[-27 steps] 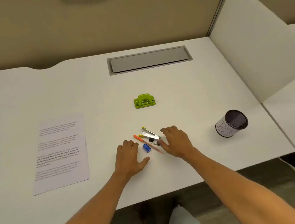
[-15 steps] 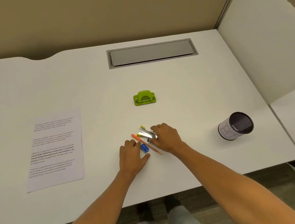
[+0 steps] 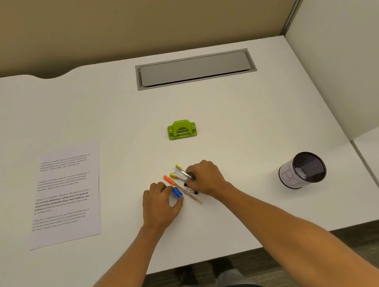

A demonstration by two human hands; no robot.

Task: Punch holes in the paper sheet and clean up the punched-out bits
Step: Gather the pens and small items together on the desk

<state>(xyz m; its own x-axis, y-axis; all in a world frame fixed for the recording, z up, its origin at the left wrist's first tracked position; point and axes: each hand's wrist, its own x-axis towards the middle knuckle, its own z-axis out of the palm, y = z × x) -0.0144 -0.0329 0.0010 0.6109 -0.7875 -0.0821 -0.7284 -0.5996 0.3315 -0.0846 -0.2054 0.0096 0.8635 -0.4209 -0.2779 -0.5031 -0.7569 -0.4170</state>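
The work surface is a white desk point(image 3: 243, 135) with a matte top, bounded at the rear by a tan partition wall point(image 3: 117, 19) and on the right by a white divider panel point(image 3: 340, 49). A grey rectangular cable hatch point(image 3: 195, 69) is set flush into the desk near the rear edge. Brown carpet point(image 3: 346, 262) shows below the front edge.

The paper sheet point(image 3: 65, 194), printed with text, lies flat on the left part of the desk, well apart from both hands. The green hole punch point(image 3: 182, 129) stands at the centre, behind the hands and untouched.

A small cluster of stationery lies near the front centre: an orange pen point(image 3: 177, 187), two yellow-capped pens point(image 3: 180, 172) and a blue sharpener point(image 3: 177, 192). The left hand point(image 3: 160, 204) rests on the desk with fingers curled, thumb and fingers pinching the blue sharpener. The right hand point(image 3: 204, 177) has its fingers curled down over the pens' near ends; whether they actually clamp a pen cannot be told.

A black mesh cup point(image 3: 303, 171) with a white paper label stands on the right, well apart from the cluster.
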